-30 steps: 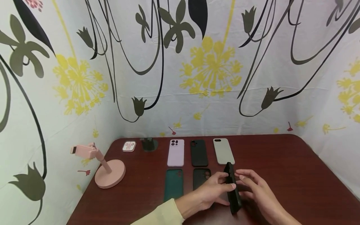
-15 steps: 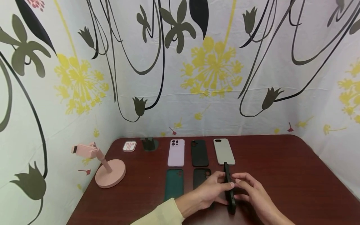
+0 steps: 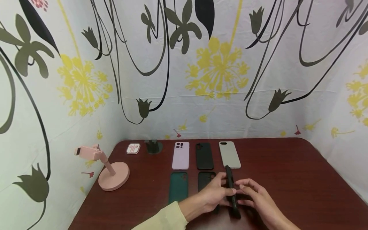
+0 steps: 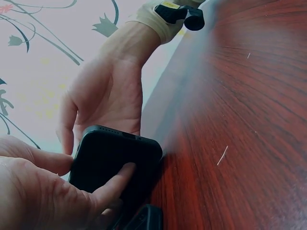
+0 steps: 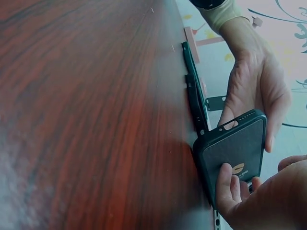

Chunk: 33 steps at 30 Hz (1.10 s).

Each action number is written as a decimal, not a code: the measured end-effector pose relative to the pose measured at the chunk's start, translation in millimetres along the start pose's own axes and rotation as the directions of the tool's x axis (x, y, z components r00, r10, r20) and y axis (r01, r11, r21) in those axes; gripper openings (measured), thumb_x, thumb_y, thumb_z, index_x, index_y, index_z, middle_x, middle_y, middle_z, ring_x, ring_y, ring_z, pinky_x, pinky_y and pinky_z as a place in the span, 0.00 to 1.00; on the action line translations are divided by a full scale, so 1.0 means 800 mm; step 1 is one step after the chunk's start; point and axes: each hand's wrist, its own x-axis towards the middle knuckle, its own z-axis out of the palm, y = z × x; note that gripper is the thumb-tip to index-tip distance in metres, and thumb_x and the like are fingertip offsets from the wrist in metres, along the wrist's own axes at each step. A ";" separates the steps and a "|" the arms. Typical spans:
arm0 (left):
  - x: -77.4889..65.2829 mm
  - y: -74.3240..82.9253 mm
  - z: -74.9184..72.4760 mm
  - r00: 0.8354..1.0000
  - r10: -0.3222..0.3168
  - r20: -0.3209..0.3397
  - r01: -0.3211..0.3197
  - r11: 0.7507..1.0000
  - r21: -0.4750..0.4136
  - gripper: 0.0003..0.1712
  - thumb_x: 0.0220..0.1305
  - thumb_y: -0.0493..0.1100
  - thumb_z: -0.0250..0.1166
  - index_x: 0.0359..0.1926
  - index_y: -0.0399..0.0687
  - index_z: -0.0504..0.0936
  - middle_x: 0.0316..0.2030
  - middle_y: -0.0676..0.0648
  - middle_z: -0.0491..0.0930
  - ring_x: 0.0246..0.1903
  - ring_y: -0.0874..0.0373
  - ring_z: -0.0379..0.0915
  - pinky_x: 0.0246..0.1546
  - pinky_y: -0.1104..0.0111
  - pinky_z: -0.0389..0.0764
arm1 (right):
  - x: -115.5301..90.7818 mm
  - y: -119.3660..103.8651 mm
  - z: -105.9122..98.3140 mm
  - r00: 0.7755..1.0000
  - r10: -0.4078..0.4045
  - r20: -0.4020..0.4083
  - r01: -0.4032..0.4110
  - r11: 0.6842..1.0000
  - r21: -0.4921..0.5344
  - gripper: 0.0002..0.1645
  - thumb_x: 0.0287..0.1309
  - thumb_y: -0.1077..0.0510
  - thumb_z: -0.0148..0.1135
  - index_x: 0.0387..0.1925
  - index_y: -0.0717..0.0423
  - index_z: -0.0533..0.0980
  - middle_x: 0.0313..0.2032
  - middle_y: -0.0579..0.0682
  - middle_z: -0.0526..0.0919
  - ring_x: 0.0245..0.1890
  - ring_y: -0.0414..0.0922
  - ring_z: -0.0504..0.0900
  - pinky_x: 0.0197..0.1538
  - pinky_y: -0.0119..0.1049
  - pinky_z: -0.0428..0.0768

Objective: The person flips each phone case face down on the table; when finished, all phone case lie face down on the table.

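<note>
A black phone case (image 3: 234, 207) stands on edge between both hands near the table front. My left hand (image 3: 213, 193) grips it from the left, thumb along its upper edge. From the right, my right hand (image 3: 261, 198) touches the case's face with its fingertips. In the right wrist view the phone case (image 5: 232, 148) shows a small gold mark and port cutouts, with fingers (image 5: 224, 184) resting on that face. A plain dark face shows in the left wrist view, where a finger lies across it. Beneath the left hand is a black case (image 3: 204, 179), partly hidden.
A teal case (image 3: 178, 187) lies left of it. Behind are a lilac case (image 3: 180, 156), another black case (image 3: 204, 156) and a pale grey case (image 3: 230, 155). Further left stand a pink phone stand (image 3: 113, 177), a dark green object (image 3: 153, 147) and boxed earphones (image 3: 133, 148).
The black phone case has shifted left and turned, so its top now leans left. My right hand has moved slightly left with it, while the left hand has hardly moved.
</note>
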 end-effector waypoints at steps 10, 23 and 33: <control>-0.002 -0.003 -0.002 0.998 0.025 -0.052 -0.027 0.999 -0.041 0.39 0.66 0.23 0.63 0.74 0.45 0.62 0.64 0.38 0.69 0.50 0.46 0.84 0.45 0.51 0.90 | 0.003 0.003 -0.004 0.999 -0.017 0.051 0.022 0.994 -0.104 0.32 0.79 0.44 0.57 0.69 0.62 0.69 0.66 0.59 0.76 0.61 0.45 0.83 0.60 0.46 0.87; -0.004 -0.005 -0.005 0.998 0.034 -0.046 -0.036 0.999 -0.040 0.39 0.66 0.22 0.62 0.75 0.43 0.61 0.60 0.40 0.72 0.47 0.49 0.87 0.48 0.55 0.91 | 0.006 0.003 0.001 0.985 -0.019 -0.170 -0.010 0.985 -0.172 0.27 0.71 0.55 0.67 0.66 0.59 0.73 0.66 0.61 0.78 0.60 0.49 0.84 0.50 0.39 0.87; 0.002 -0.009 -0.008 0.999 -0.015 -0.048 0.016 1.000 0.022 0.41 0.68 0.24 0.63 0.78 0.44 0.60 0.63 0.38 0.70 0.48 0.47 0.87 0.44 0.49 0.92 | 0.010 0.004 -0.010 0.978 -0.018 -0.206 -0.016 0.986 -0.165 0.35 0.74 0.58 0.60 0.76 0.60 0.62 0.70 0.66 0.75 0.58 0.46 0.85 0.49 0.38 0.85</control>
